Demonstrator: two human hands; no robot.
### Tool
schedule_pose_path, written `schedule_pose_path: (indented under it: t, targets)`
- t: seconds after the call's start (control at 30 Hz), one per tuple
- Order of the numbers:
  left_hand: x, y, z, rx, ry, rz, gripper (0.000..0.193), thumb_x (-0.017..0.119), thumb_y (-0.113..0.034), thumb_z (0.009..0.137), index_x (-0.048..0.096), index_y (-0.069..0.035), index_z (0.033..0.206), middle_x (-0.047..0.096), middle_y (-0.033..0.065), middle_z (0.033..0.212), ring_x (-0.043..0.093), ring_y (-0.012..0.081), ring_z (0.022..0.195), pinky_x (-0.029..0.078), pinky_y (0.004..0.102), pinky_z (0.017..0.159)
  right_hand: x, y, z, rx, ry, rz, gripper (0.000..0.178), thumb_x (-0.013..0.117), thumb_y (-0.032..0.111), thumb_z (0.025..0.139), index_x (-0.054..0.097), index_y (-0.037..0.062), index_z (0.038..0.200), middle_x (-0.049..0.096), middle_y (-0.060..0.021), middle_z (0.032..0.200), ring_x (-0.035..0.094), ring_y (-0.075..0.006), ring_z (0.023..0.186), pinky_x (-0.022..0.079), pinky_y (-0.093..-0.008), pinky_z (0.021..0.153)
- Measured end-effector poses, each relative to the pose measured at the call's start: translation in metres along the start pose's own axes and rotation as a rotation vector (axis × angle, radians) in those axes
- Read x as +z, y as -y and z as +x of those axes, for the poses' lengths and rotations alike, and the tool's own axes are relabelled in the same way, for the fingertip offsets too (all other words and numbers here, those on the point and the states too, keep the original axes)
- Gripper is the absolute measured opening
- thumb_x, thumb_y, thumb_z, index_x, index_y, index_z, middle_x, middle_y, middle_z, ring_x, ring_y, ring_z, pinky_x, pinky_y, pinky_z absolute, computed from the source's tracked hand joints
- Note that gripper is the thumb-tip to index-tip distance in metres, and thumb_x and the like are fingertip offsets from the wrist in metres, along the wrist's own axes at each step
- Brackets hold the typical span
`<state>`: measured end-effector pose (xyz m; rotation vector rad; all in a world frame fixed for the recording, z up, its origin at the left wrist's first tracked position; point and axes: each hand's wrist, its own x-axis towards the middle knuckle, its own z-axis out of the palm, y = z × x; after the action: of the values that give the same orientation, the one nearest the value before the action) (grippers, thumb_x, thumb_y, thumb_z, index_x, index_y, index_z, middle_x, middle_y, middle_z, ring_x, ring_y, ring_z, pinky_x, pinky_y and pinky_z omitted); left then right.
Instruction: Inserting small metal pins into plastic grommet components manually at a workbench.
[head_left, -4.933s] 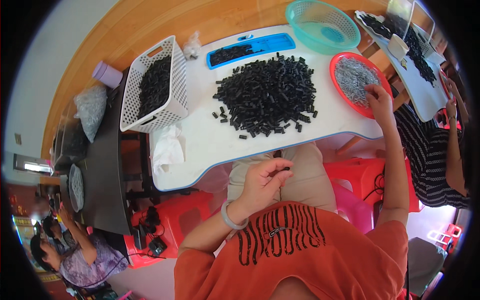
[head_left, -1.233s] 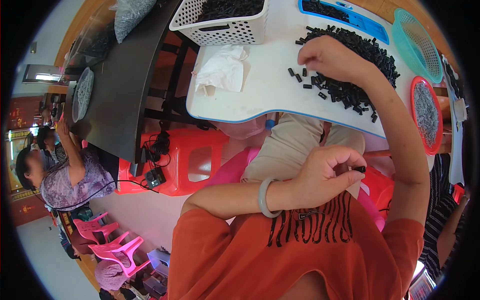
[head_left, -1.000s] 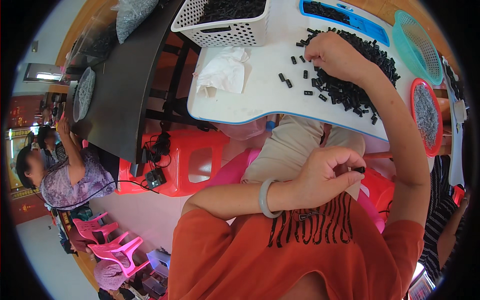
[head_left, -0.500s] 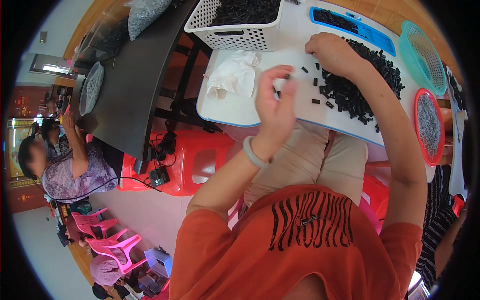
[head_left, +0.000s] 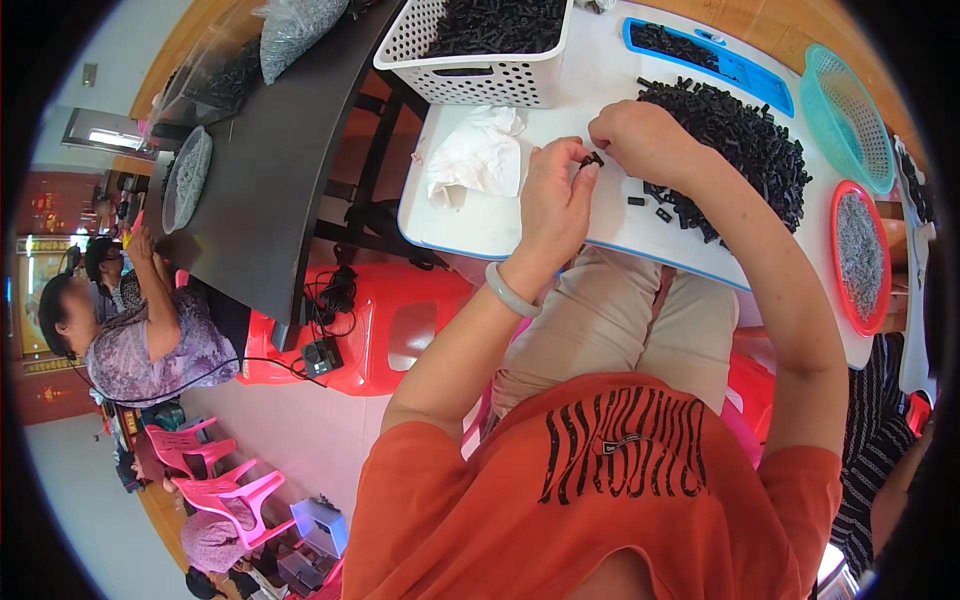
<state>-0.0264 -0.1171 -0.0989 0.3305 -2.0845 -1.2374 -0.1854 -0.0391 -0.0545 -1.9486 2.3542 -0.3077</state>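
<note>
My left hand point(head_left: 555, 205), with a pale bangle at its wrist, pinches a small black plastic part point(head_left: 591, 160) between thumb and fingertips above the white table point(head_left: 470, 228). Just right of it is my right hand point(head_left: 645, 140), its fingers curled and their tips close to that part. Whatever the right fingers hold, if anything, is hidden. Beneath and beyond my right hand spreads a heap of similar black plastic parts point(head_left: 745, 145). A few loose ones, such as a black piece point(head_left: 636, 202), lie at the heap's near left side.
A white perforated basket point(head_left: 510, 80) of black parts stands at the far left, near crumpled white tissue point(head_left: 478, 150). Behind the heap lies a blue tray point(head_left: 765, 88). On the right are a turquoise basket point(head_left: 850, 130) and a red bowl point(head_left: 862, 255) of small greyish pieces.
My right hand has come nearer and a little left from the heap's far edge. My left hand has steadied and shifted slightly, so the two hands now almost meet at the black part.
</note>
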Motion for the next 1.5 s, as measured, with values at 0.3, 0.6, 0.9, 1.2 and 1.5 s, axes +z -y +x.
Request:
schedule_pose_path:
  t: [0.3,0.6,0.9,1.2,1.5]
  targets:
    - [0.010,-0.010,-0.010,-0.073,-0.005,-0.351,0.014,0.058,-0.005,0.086,0.055,0.000,0.099,0.061,0.0147,0.107,0.058,0.0260,0.097,0.044,0.0331,0.086,-0.039,0.021,-0.045,0.314,-0.210,1.208,0.012,0.058,0.004,0.085,0.064,-0.0003,0.095,0.060,-0.0063,0.084,0.055,-0.0137,0.075,0.046,-0.0271,0.067]
    - [-0.008,-0.101,-0.029,-0.188,0.156,-0.730,0.017,0.063,0.000,0.085,0.058,0.002,0.101,0.060,0.0041,0.095,0.054,0.0096,0.087,0.044,0.0235,0.080,-0.051,0.063,-0.106,0.047,-0.346,1.951,0.020,0.065,0.014,0.086,0.060,0.0005,0.100,0.061,-0.0069,0.088,0.055,-0.0117,0.073,0.044,-0.0234,0.065]
    - [-0.024,-0.138,-0.045,-0.300,0.339,-1.032,0.023,0.058,0.004,0.088,0.055,0.006,0.111,0.063,0.0106,0.101,0.061,0.0145,0.092,0.049,0.0281,0.085,-0.052,0.088,-0.124,-0.172,-0.602,1.760,0.019,0.065,0.013,0.085,0.062,-0.0005,0.098,0.059,-0.0119,0.094,0.055,-0.0188,0.089,0.046,-0.0294,0.077]
    - [-0.029,-0.143,-0.049,-0.371,0.360,-1.095,0.023,0.059,0.003,0.088,0.055,0.007,0.110,0.063,0.0132,0.100,0.062,0.0177,0.091,0.051,0.0293,0.083,-0.056,0.100,-0.135,-0.111,-0.624,1.667,0.018,0.064,0.009,0.085,0.061,-0.0027,0.098,0.058,-0.0144,0.098,0.057,-0.0157,0.082,0.049,-0.0216,0.063]
    - [-0.034,-0.145,-0.051,-0.334,0.349,-0.961,0.020,0.065,0.005,0.084,0.059,0.006,0.103,0.065,0.0084,0.095,0.059,0.0107,0.087,0.047,0.0238,0.078,-0.056,0.100,-0.139,-0.153,-0.698,1.435,0.017,0.065,0.001,0.079,0.063,-0.0027,0.096,0.059,-0.0139,0.095,0.055,-0.0191,0.086,0.046,-0.0285,0.073]
